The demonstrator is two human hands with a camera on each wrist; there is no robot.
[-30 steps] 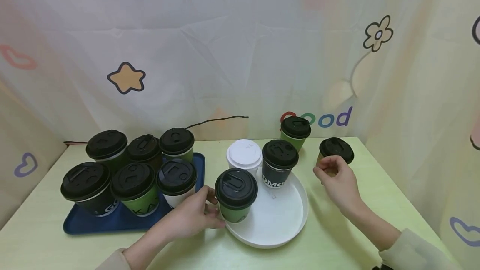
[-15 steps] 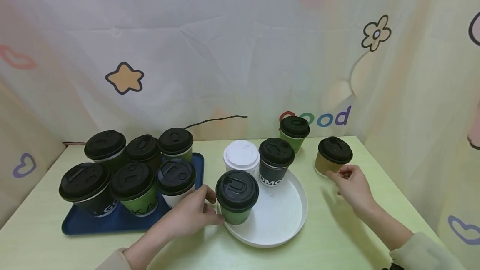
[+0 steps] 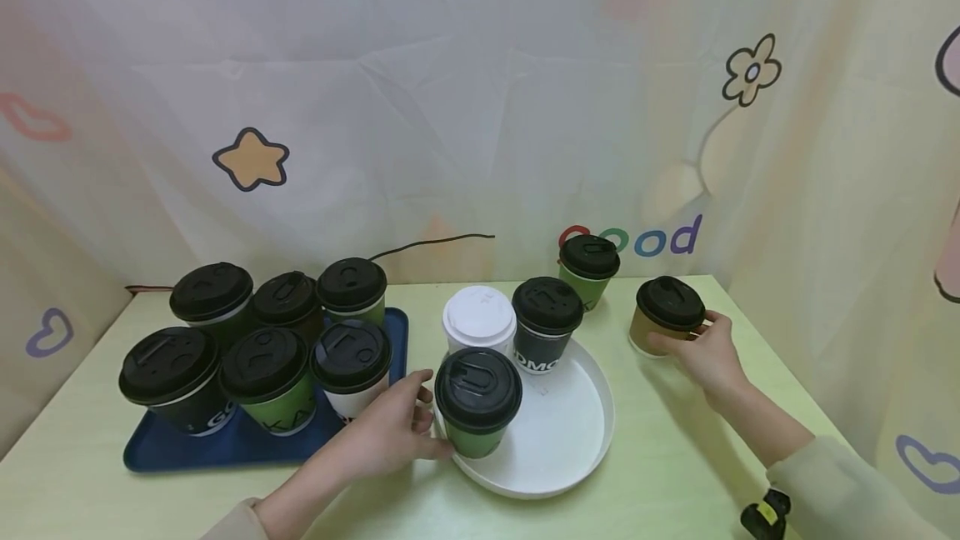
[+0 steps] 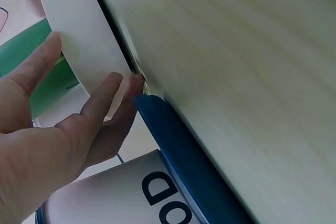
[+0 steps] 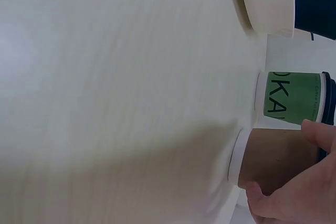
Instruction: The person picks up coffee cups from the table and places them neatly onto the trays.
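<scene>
My right hand (image 3: 705, 357) holds a brown paper coffee cup (image 3: 647, 328) with a black lid, upright at the right back of the table; thumb and fingers lie on opposite sides of it, also in the right wrist view. My left hand (image 3: 390, 427) is at the left edge of a white round tray (image 3: 558, 440). Its extended fingers (image 4: 100, 100) meet the tray's side in the left wrist view, the thumb near the green cup (image 3: 476, 442). On that tray stand the black-lidded green cup, a white cup (image 3: 480, 315) and a dark cup (image 3: 542, 348).
Left of the round tray, a blue tray (image 3: 161, 452) carries several black-lidded cups; its edge lies close to my left hand. Another green cup (image 3: 585, 286) stands behind the round tray. A printed curtain (image 3: 480, 148) closes off the back and sides.
My right hand has gone from in front of the brown cup to its right side and grips it. On the round tray, the back cups have shifted slightly left, the green cup slightly right and nearer.
</scene>
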